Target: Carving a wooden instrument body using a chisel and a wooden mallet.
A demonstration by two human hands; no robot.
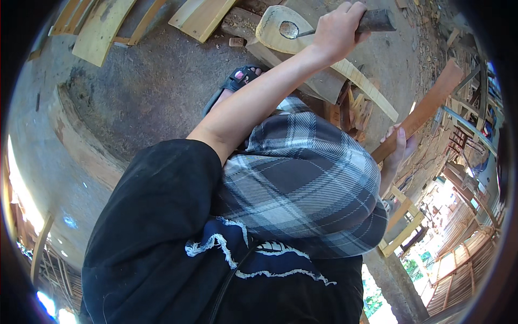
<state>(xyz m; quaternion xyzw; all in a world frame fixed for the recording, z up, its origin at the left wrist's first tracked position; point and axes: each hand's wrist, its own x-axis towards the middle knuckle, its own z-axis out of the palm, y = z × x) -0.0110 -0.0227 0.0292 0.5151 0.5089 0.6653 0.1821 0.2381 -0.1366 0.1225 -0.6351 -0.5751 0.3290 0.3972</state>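
My left hand (339, 33) is closed round the thick dark handle of a chisel (377, 20). Its thin metal shaft reaches left to the edge of a round hollow (288, 29), and I cannot make out the shape of its tip. The hollow lies in the broad, rounded end of a pale wooden workpiece (270, 40), whose narrow length runs down to the right, partly hidden behind my forearm. Farther right, my right hand (399, 144) grips the lower end of a flat brown wooden board (426, 108), raised at a slant and apart from the chisel.
A heavy wooden beam (324, 86) lies under the workpiece. My sandalled foot (240, 80) is close beside it. Planks (102, 32) and another board (200, 19) lie at the far left. Wood scraps and shavings (431, 135) litter the ground at the right. Plaid cloth (302, 178) covers my lap.
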